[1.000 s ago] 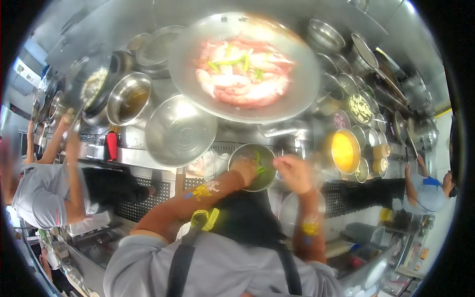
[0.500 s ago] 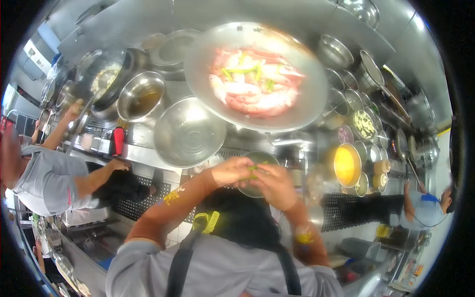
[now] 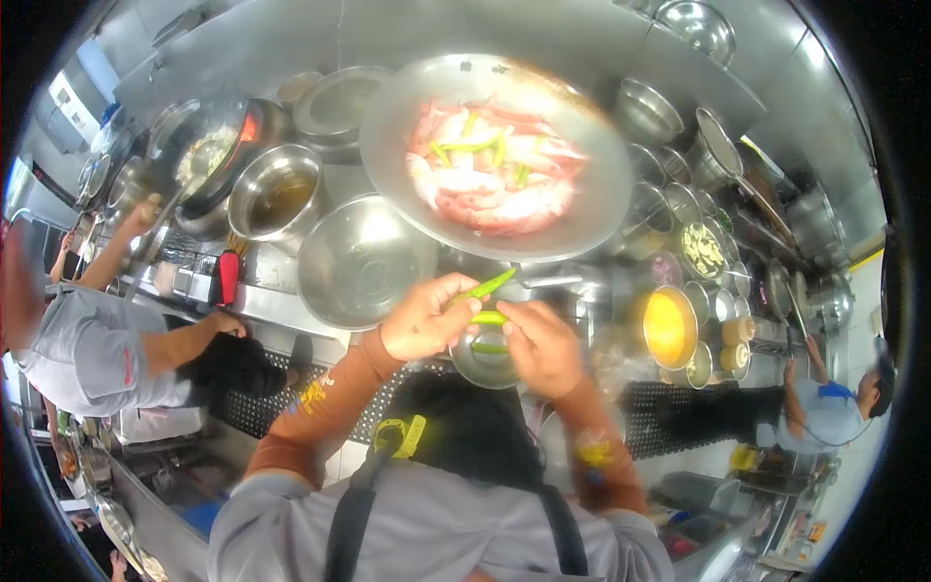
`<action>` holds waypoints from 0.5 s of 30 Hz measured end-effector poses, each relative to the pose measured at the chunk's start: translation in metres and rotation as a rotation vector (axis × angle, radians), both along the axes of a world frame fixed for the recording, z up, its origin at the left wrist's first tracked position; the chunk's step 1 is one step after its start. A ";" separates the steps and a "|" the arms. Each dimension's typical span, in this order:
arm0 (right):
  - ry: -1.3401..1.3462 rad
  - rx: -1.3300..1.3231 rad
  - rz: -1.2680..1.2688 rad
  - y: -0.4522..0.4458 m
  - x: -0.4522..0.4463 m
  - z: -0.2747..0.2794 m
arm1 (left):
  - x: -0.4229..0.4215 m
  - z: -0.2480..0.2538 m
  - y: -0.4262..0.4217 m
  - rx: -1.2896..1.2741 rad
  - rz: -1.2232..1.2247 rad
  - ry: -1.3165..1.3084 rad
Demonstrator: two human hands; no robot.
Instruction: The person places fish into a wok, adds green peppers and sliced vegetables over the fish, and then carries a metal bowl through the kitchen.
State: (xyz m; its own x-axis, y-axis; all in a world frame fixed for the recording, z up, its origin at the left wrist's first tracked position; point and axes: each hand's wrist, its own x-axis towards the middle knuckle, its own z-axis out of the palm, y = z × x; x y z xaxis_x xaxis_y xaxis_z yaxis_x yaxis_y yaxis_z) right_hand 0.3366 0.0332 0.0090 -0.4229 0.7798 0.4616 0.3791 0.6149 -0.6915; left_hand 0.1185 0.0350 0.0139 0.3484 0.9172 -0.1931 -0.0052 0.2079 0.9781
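My left hand [image 3: 429, 317] is closed around a long green chili [image 3: 497, 282] that points up and to the right. A second green chili piece [image 3: 488, 317] lies between my two hands, and the fingers of my right hand [image 3: 545, 349] pinch its end. Below them is a metal bowl [image 3: 480, 369] with more green chili inside, partly covered by my hands. Just beyond my hands a large wok [image 3: 582, 228] contains pale pink pieces [image 3: 495, 189], too glared to name, topped with green chili strips.
An empty wide steel bowl [image 3: 359, 267] and a pot of brown liquid [image 3: 276, 202] stand to the left. On the right are a container of yellow liquid [image 3: 669, 328] and several small ingredient tubs [image 3: 703, 250]. Co-workers [image 3: 102, 339] stand on both sides, one stirring a wok.
My hands have moved slightly apart, and the green chili pieces now show clearly between them. Flame has appeared at the co-worker's wok on the left.
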 end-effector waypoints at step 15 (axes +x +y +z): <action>0.169 0.019 -0.257 0.003 -0.017 -0.010 | 0.050 0.001 -0.022 0.484 0.384 0.245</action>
State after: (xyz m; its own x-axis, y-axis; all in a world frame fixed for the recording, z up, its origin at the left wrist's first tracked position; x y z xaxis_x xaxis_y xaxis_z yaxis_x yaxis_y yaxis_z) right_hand 0.3199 0.0362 -0.0008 -0.1288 0.8421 0.5237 0.4048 0.5268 -0.7474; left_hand 0.1682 0.0130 0.0152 -0.0220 0.9705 0.2400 0.2431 -0.2276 0.9429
